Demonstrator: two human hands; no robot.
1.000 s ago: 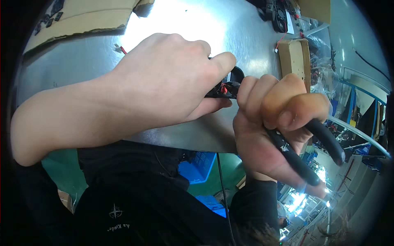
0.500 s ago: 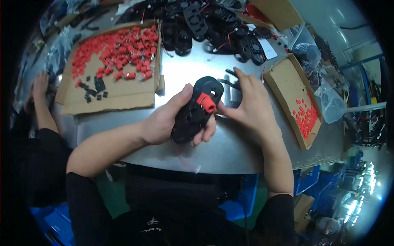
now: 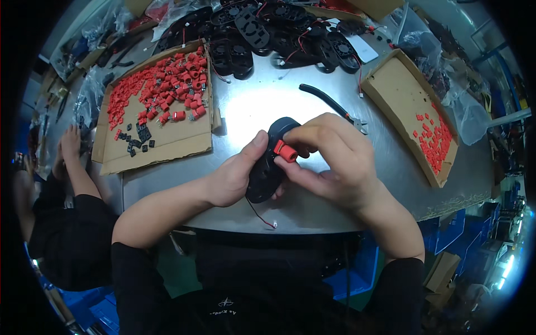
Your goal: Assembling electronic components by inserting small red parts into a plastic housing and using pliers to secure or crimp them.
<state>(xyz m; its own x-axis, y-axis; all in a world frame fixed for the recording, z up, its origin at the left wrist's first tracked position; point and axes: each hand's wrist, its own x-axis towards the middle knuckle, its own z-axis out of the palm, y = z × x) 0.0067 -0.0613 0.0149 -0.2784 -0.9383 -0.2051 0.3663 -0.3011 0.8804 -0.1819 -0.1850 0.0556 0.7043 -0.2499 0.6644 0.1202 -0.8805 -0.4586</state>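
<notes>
My left hand (image 3: pixel 231 177) is wrapped round a black oval plastic housing (image 3: pixel 262 181), held tilted above the metal table. A thin wire with a small white plug hangs from its lower end. Stuck up from the housing's face is a red cylindrical plastic part (image 3: pixel 287 152). My right hand (image 3: pixel 340 159) pinches at this red part, thumb below it and index finger above, with the fingertips partly hidden. Beyond that hand a pair of cutting pliers (image 3: pixel 329 103) with black handles lies on the table, jaws toward the right.
On the left a cardboard tray (image 3: pixel 167 159) holds many red parts and small black pieces. Another cardboard tray (image 3: pixel 385 89) with small red pieces stands right. Black housings with wires (image 3: pixel 251 33) are heaped at the back. A co-worker's hand (image 3: pixel 71 142) rests at far left.
My right hand has moved from beside the pliers' handles onto the red part. The pliers now show whole on the table. My left hand still holds the housing.
</notes>
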